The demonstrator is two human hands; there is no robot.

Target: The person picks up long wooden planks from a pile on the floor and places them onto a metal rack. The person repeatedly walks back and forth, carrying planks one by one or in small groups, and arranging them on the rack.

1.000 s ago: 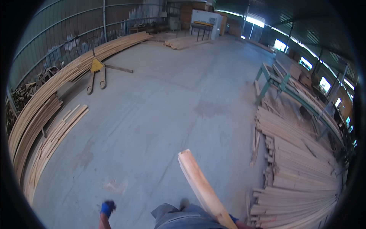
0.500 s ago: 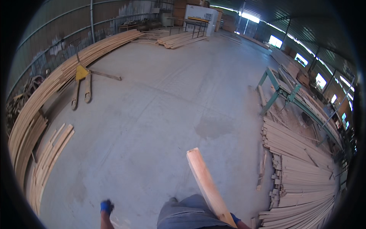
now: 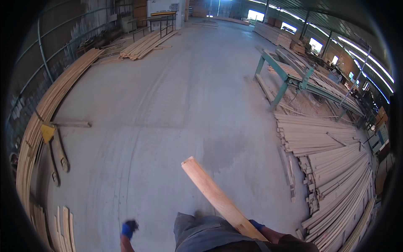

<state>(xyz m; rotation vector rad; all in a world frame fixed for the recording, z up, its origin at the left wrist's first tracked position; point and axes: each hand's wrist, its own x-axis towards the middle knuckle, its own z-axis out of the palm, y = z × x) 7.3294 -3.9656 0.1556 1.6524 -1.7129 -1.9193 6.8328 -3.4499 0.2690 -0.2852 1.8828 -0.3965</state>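
Note:
A long pale wooden board point(image 3: 218, 197) slants up from my right side, its squared far end pointing forward and left above the floor. My right hand point(image 3: 257, 225), in a blue glove, is closed on the board near its lower end; the board and my sleeve hide most of the fingers. My left hand point(image 3: 129, 228) hangs low over the floor, apart from everything. It wears a blue glove with a dark palm and holds nothing, its fingers loosely curled and somewhat apart.
To the right, stacked boards point(image 3: 336, 176) spread beside a green metal roller frame point(image 3: 289, 80). A yellow pallet jack point(image 3: 48, 132) stands by long planks point(image 3: 54, 94) along the left wall. More boards point(image 3: 145, 45) and a white machine point(image 3: 161, 6) are farther ahead on the grey floor point(image 3: 163, 105).
My view has turned right and moved ahead; the pallet jack and left planks have shifted left and nearer. The board now tilts farther left in the picture, still in my right hand.

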